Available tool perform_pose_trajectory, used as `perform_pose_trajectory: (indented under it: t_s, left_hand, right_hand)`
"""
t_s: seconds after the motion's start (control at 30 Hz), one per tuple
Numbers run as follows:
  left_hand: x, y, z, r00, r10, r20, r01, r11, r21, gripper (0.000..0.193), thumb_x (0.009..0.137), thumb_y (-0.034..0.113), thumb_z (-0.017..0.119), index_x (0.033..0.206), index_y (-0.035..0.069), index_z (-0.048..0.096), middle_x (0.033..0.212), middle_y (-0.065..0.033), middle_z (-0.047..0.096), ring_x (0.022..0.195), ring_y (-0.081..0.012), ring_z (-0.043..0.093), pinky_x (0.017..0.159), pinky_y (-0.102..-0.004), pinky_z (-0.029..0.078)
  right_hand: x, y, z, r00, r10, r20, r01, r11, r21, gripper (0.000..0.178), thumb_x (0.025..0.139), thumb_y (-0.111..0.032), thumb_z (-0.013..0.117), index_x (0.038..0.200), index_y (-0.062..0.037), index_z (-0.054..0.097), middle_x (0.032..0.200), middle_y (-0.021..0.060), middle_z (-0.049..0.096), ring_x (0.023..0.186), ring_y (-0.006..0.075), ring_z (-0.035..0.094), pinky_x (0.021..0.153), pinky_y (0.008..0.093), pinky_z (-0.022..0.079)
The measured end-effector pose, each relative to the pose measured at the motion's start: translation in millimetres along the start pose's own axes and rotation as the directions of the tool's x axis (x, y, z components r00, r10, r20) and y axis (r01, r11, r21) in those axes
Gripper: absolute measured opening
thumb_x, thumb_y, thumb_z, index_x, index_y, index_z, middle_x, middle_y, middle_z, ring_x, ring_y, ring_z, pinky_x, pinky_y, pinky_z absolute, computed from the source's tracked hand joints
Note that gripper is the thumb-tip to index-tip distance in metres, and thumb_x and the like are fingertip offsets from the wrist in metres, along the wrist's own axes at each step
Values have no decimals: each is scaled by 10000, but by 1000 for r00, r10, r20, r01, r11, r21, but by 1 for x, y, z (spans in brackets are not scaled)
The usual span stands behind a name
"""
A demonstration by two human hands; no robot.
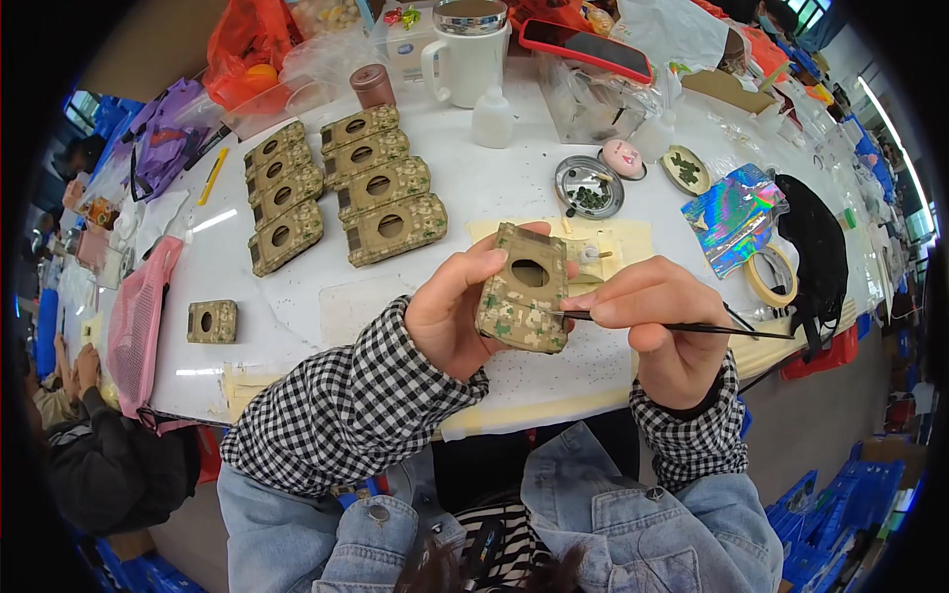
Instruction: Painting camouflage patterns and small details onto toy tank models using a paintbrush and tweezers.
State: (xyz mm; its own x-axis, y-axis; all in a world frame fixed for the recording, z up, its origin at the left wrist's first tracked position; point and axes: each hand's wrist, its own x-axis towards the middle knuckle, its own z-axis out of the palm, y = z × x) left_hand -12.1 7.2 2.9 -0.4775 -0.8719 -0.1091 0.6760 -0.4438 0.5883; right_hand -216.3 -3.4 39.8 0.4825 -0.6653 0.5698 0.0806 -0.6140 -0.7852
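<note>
My left hand (443,311) grips a camouflage-patterned case (506,308) with an oval hole, tilted above the table. Between the fingers of my right hand (664,314) are dark tweezers (727,328), their tips at the right side of the case near its lower end. Whether the tips hold anything is too small to tell. Two columns of similar camouflage cases (395,229) stand to the left, and a single smaller-looking one (225,336) lies nearer me. Beyond my right hand, a round metal dish (560,181) and a pale oval dish (704,182) contain small dark green pieces.
A white mug (474,74), a small translucent bottle (491,121) and a red-cased phone (585,49) are at the back. On the right lie a tape roll (787,295) and an iridescent pouch (727,219). A pink mesh bag (143,326) and yellow pen (213,178) lie left.
</note>
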Motion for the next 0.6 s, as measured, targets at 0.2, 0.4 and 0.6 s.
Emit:
perform_pose_trajectory:
  t_s: [0.2, 0.4, 0.6]
  left_hand:
    - [0, 1, 1, 1000, -6, 3, 6, 1000, -1, 558, 910, 334, 395, 1373, 29, 338, 1274, -243, 492, 1094, -294, 563, 909, -426, 483]
    - [-1, 3, 1, 1000, -8, -9, 8, 1000, 3, 545, 917, 316, 389, 1363, 6, 343, 1270, -265, 488, 1126, -302, 541, 892, -416, 498]
    - [0, 3, 0, 1000, -2, -15, 1, 999, -46, 527, 916, 287, 378, 1349, -11, 353, 1273, -274, 483, 1151, -311, 522, 879, -409, 507]
  right_hand:
    - [0, 4, 0, 998, -20, -58, 23, 998, 52, 260, 927, -234, 543, 959, 12, 623, 879, 128, 653, 797, 222, 627, 794, 357, 508]
    - [-6, 4, -5, 966, 55, -252, 2, 975, 221, 196, 947, -152, 512, 1006, 33, 536, 870, 122, 581, 844, 180, 596, 784, 303, 472]
    - [-8, 10, -24, 948, 8, -320, -147, 897, -416, 86, 901, -48, 547, 940, 14, 591, 820, 91, 591, 739, 166, 564, 697, 276, 442]
